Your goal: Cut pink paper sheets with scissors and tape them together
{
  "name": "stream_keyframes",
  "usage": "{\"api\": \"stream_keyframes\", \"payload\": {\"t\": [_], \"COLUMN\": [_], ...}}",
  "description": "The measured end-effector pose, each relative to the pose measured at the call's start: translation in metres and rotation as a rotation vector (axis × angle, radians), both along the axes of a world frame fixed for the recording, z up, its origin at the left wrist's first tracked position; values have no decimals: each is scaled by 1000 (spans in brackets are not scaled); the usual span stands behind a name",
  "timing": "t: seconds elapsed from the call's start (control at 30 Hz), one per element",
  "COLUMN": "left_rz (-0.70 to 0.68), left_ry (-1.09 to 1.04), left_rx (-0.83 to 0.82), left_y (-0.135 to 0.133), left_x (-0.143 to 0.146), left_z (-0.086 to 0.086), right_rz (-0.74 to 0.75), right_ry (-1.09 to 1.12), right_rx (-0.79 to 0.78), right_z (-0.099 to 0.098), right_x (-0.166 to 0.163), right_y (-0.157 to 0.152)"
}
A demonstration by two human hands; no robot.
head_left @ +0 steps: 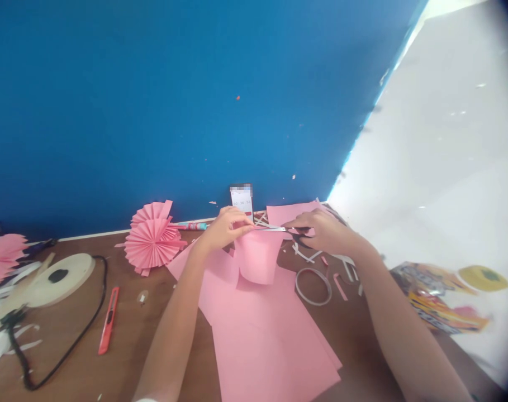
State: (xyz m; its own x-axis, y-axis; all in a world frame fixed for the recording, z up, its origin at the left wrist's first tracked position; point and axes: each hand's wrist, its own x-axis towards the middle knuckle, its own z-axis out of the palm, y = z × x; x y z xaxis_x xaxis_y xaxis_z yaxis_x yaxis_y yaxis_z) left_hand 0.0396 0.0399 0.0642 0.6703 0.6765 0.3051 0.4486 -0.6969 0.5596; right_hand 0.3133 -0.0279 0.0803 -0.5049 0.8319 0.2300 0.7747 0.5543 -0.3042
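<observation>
My right hand (321, 228) grips a pair of scissors (298, 233) with dark handles. Their blades point left and lie along the top edge of a curled pink paper sheet (259, 257). Pinching that same edge near the blade tips is my left hand (228, 228). The held sheet bends down toward me over more pink paper sheets (270, 340) spread on the table. Just behind my left hand, a phone (242, 200) leans upright against the blue wall.
Folded pink paper fans (153, 243) stand at the left, near a red box cutter (108, 321) and a black cable (75, 352). A tape ring (313, 286) and paper scraps lie on the right. Colourful wrappers (442, 301) sit past the table's right edge.
</observation>
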Motion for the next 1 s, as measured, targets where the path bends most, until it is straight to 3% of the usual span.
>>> {"api": "stream_keyframes", "payload": {"t": [1.0], "left_rz": [17], "left_ry": [50], "left_rx": [-46], "left_y": [2], "left_x": [-4], "left_z": [-3], "right_rz": [-18], "right_ry": [-1], "right_rx": [-32], "right_z": [-4], "right_x": [2], "right_y": [2]}}
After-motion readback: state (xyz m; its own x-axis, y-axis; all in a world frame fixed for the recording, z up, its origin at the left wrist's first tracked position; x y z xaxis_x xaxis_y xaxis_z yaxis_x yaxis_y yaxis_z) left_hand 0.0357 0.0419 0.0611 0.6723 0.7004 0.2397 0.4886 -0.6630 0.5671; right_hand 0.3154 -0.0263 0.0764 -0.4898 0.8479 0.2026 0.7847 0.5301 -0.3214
